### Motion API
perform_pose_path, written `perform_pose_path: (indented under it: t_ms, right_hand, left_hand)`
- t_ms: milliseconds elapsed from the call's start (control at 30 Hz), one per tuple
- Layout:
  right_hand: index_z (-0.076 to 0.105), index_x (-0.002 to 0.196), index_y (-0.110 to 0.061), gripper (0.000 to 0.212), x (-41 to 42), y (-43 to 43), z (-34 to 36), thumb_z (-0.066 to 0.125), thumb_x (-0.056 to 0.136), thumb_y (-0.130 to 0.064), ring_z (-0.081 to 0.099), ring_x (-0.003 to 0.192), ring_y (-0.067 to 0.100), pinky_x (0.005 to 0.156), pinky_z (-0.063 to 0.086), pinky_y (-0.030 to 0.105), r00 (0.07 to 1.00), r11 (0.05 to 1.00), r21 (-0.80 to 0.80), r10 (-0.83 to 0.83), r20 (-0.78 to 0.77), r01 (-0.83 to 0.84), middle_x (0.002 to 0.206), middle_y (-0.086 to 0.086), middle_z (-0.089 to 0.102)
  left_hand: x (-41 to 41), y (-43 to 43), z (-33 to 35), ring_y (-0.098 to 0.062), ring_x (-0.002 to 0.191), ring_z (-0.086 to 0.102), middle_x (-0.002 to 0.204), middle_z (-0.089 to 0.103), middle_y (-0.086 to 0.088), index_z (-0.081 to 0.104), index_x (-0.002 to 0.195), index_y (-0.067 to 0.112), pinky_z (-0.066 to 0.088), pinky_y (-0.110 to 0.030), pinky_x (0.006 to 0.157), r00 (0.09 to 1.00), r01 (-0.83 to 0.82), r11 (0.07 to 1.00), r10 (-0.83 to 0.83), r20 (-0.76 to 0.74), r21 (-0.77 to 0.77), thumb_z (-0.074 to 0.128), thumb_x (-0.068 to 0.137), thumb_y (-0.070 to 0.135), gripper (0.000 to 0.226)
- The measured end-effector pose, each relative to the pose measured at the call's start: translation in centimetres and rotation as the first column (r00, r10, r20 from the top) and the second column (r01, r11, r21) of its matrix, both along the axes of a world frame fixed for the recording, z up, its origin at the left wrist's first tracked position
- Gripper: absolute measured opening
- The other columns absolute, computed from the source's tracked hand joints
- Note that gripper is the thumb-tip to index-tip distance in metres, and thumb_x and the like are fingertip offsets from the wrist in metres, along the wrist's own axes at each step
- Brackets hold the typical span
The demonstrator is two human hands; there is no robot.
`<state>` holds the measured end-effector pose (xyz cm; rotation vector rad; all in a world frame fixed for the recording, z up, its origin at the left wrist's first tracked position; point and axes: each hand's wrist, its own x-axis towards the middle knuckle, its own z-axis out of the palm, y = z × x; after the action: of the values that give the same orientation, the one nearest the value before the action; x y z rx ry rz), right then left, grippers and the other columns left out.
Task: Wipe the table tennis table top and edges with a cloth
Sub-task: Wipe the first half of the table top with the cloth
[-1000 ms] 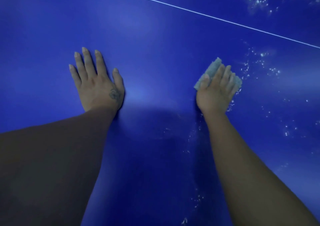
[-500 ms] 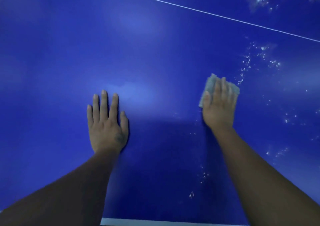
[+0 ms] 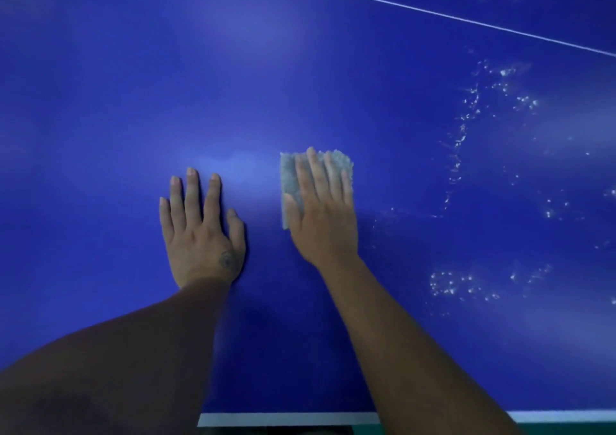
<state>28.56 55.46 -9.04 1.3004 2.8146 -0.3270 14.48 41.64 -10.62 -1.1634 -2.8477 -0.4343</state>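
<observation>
The blue table tennis table top (image 3: 300, 68) fills the view. My right hand (image 3: 325, 214) lies flat, palm down, pressing a folded grey cloth (image 3: 291, 178) against the surface near the middle. The cloth's left edge and far edge stick out from under my fingers. Just left of it, my left hand (image 3: 200, 231) rests flat on the table with fingers spread, holding nothing. The two hands are a short gap apart.
Wet droplets and smears (image 3: 466, 154) speckle the table to the right of the cloth, with another patch (image 3: 456, 286) nearer me. A thin white centre line (image 3: 433, 11) runs diagonally at the top right. The white near edge stripe (image 3: 286, 418) shows at the bottom.
My right hand has slid the cloth leftward and toward me, ending close beside my left hand. The left hand also drew back toward the near edge, which has come into view.
</observation>
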Motion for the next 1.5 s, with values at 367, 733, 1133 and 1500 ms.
perform_pose_path:
  t_ms: [367,733,1133,1500]
  right_hand:
    - [0.017,0.171,-0.011,0.068,8.9,5.2,0.8,0.025,0.113,-0.044,0.009,0.166,0.032,0.133,0.006,0.057,0.877,0.878,-0.006,-0.477,0.062,0.479,0.180,0.009,0.013]
    - [0.022,0.171,-0.018,0.063,5.1,-5.1,-0.9,0.035,0.115,-0.044,0.009,0.167,0.028,0.132,0.016,0.060,0.999,1.000,0.013,0.008,-0.031,-0.008,0.179,0.005,0.016]
    - [0.012,0.172,-0.017,0.065,9.5,-1.3,0.9,0.030,0.115,-0.041,-0.001,0.167,0.027,0.133,0.002,0.055,0.884,0.883,-0.057,-0.460,0.078,0.465,0.181,0.004,0.005]
    - [0.019,0.172,-0.019,0.064,13.4,-11.4,-0.2,0.033,0.114,-0.045,0.007,0.167,0.026,0.134,0.011,0.055,0.999,1.000,-0.022,0.018,0.043,-0.017,0.180,0.003,0.013]
  left_hand:
    - [0.0,0.0,0.1,-0.034,0.166,0.015,0.178,0.023,-0.010,0.038,0.166,0.019,0.007,-0.053,0.135,1.000,0.001,1.000,-0.001,0.023,-0.018,0.042,0.108,0.036,0.061]
    - [0.1,0.1,0.5,-0.035,0.166,0.013,0.178,0.021,-0.011,0.037,0.167,0.016,0.004,-0.052,0.135,0.997,0.002,0.999,0.002,0.077,-0.046,0.040,0.109,0.034,0.061]
    - [0.1,-0.2,0.4,-0.035,0.166,0.013,0.178,0.022,-0.011,0.037,0.166,0.018,0.002,-0.050,0.135,0.996,0.006,1.000,-0.003,0.087,-0.029,0.041,0.107,0.035,0.061]
    - [0.2,-0.6,1.4,-0.031,0.167,0.006,0.180,0.015,-0.007,0.032,0.169,0.021,0.001,-0.051,0.135,0.983,0.025,0.998,-0.014,0.181,-0.058,0.027,0.110,0.044,0.064]
